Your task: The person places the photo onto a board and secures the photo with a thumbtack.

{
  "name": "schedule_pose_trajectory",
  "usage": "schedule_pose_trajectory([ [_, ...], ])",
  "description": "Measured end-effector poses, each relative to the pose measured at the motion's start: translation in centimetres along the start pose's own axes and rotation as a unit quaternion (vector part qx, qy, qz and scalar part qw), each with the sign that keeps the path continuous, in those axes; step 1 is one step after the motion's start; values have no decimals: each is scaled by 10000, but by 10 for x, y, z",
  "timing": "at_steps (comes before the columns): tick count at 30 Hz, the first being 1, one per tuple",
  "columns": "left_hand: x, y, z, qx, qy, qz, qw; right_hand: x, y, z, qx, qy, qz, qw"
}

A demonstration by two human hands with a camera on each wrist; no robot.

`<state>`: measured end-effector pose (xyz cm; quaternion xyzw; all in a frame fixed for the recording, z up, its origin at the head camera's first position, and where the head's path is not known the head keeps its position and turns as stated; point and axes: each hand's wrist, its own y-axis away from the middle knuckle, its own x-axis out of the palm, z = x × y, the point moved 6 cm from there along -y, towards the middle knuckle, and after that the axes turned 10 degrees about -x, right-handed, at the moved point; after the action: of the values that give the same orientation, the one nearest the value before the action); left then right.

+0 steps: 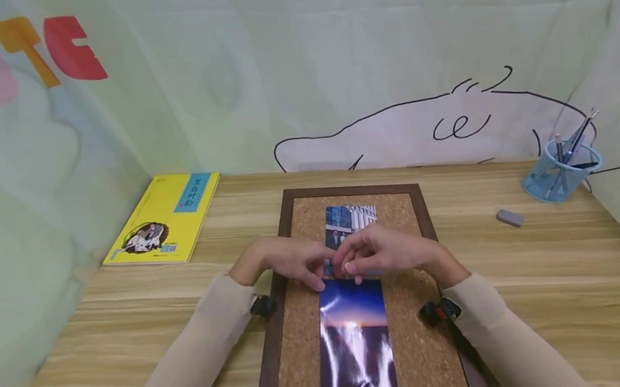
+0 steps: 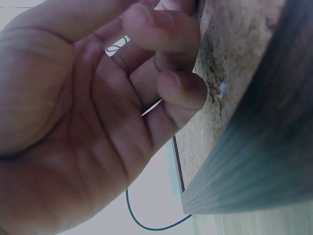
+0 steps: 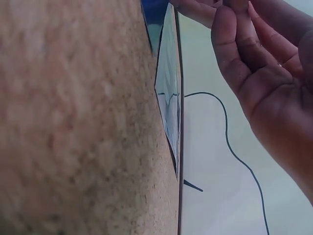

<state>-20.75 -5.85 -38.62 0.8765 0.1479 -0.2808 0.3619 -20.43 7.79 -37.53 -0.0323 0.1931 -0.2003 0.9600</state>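
Observation:
A brown-framed cork board (image 1: 417,344) lies on the table under both hands. On its lower half is a glossy sunset photo (image 1: 355,331), and above that a photo of people before buildings (image 1: 349,217), partly covered by the hands. My left hand (image 1: 296,261) has its thumb at the sunset photo's top left corner, and its index finger reaches to the right hand. In the left wrist view its other fingers bend loosely, holding nothing. My right hand (image 1: 384,251) bends its fingers and thumb together over the border between the photos; anything between those fingertips is hidden.
A yellow book (image 1: 165,221) lies at the back left of the wooden table (image 1: 133,326). Toward the back right are a grey eraser (image 1: 509,218) and a blue mesh pen cup (image 1: 549,182) with pens. Printed cloth hangs behind the table.

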Motion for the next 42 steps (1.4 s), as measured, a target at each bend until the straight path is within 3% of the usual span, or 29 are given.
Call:
schedule_pose_trajectory([
  [9,2,0,0,-62,72,38,9999,1,0,-3,-109,-576,-24,9983],
  [21,3,-1,1,-134,80,60,9999,-7,3,-6,145,-73,-330,9993],
  [30,4,-2,1,-43,157,116,9998,-5,4,-9,269,-900,-307,9951],
  [37,3,-3,1,-63,112,77,9999,-4,4,-10,246,-309,49,9992],
  [42,3,-6,1,-61,-60,-43,10000,1,4,-12,459,-118,384,9981],
])
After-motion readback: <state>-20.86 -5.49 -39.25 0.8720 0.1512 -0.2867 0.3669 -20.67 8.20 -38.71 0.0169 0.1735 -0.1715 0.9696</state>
